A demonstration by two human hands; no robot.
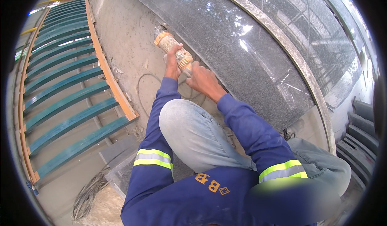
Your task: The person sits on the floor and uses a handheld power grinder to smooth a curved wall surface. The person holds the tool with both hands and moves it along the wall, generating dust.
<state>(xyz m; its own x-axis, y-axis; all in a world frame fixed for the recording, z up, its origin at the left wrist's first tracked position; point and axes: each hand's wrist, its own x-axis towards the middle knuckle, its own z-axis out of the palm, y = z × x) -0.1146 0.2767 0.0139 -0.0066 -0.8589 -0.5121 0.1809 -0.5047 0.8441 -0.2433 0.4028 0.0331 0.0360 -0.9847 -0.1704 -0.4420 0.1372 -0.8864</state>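
Both hands are on a dusty yellow power tool (pixel 166 43), which looks like an angle grinder, held slantwise in front of my knee. My left hand (pixel 172 63) wraps round the middle of its body from the left. Farther back, my right hand (pixel 201 79) grips the rear handle end. The tool's far end lies beside the lower edge of a dark speckled stone slab (pixel 234 44). Whether that end touches the slab, I cannot tell; any disc on it is too small to make out. A thin cable (pixel 139 89) loops on the ground under my hands.
A long rack with teal slats (pixel 72 93) and an orange side rail (pixel 105 60) runs along the left. Slabs lean at the right, with a pale bar (pixel 278 26) across them. Bundled cable (pixel 89 193) lies at lower left; grey curved pieces (pixel 356 151) are stacked at far right.
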